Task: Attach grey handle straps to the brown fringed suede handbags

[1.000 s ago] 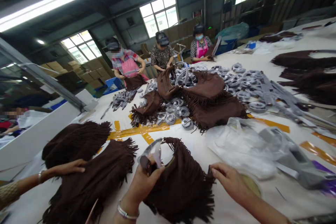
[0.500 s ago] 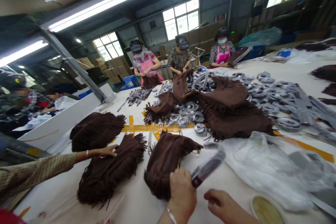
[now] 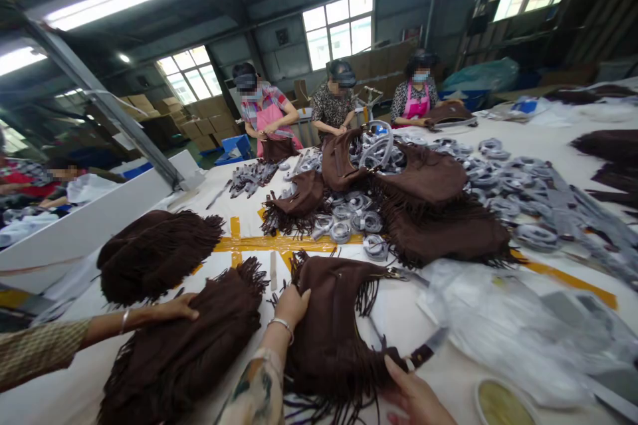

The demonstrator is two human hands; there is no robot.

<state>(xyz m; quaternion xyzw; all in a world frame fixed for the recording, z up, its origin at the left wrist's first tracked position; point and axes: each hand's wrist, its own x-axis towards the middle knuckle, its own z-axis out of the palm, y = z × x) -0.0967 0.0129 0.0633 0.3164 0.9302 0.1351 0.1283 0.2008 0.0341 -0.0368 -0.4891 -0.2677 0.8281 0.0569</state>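
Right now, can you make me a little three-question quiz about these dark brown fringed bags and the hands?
1. True or false: the wearer's left hand touches a dark brown, fringed, soft bag.
2. Which is nearer the wearer's right hand: A, the round, pale-rimmed tub, or B, the long, shiny orange tape?
3. Fill in: the co-worker's hand, beyond a beige checked cloth sleeve, has a silvery ____ at its wrist.
Key: 1, true; 2, A; 3, bracelet.

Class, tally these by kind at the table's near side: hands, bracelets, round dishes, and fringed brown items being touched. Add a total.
Hands: 3 (left hand, right hand, co-worker's hand)
Bracelets: 2 (wearer's bracelet, co-worker's bracelet)
Round dish: 1
Fringed brown items: 2 (wearer's item, co-worker's item)
Total: 8
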